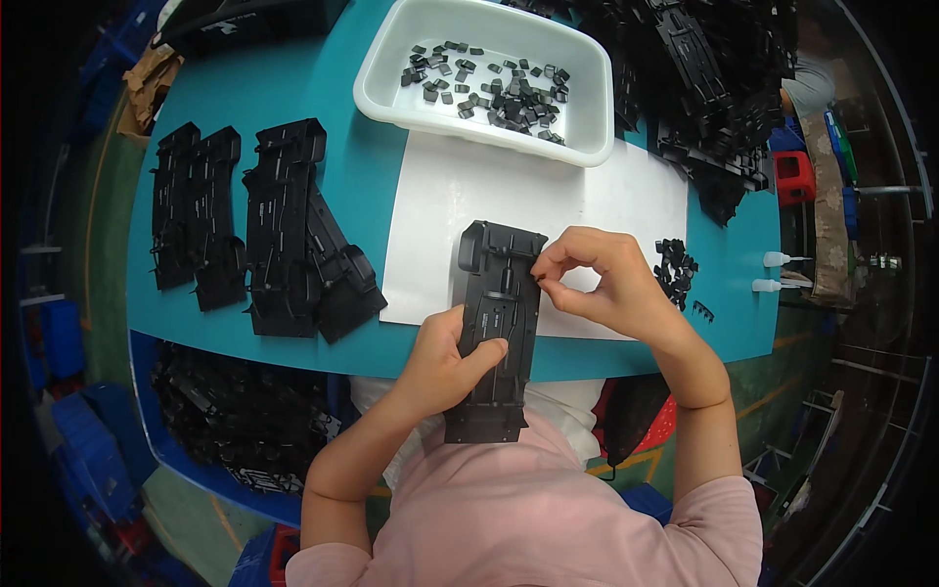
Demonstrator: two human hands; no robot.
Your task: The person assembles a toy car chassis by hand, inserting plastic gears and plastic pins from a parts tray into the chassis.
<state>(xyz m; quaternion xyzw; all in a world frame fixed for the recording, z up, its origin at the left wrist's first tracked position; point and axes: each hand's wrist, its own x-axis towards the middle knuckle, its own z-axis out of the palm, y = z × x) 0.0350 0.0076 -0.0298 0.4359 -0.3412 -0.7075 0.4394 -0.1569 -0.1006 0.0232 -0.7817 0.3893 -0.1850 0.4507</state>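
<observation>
A long black plastic moulded panel (499, 303) lies lengthwise over the white sheet (440, 196) and off the table's near edge. My left hand (445, 362) grips its left side, thumb pressed on top. My right hand (597, 279) pinches a tiny black clip against the panel's upper right edge; the clip is mostly hidden by my fingertips. A small heap of black clips (675, 269) lies just right of my right hand.
A white tub (383, 83) holding several small black clips stands at the back. Stacks of black panels (284, 230) lie left on the teal table (245, 93), more are heaped at back right (714, 88). Two white nozzle bottles (782, 272) lie at right.
</observation>
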